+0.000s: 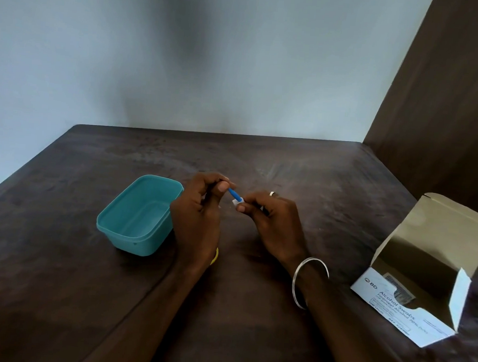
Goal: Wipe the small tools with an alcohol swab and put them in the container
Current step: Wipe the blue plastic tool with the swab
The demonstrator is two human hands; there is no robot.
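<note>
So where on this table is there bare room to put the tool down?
Bare table runs from the hands back to the wall, also left of the teal container, and between the right hand and the swab box. It is tight only where the left hand meets the container.

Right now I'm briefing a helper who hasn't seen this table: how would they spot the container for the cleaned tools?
On the dark brown table, look just left of the left hand. There sits the container, an open teal plastic tub with rounded corners; the only other box, the alcohol swab box, is white cardboard at the far right.
</note>
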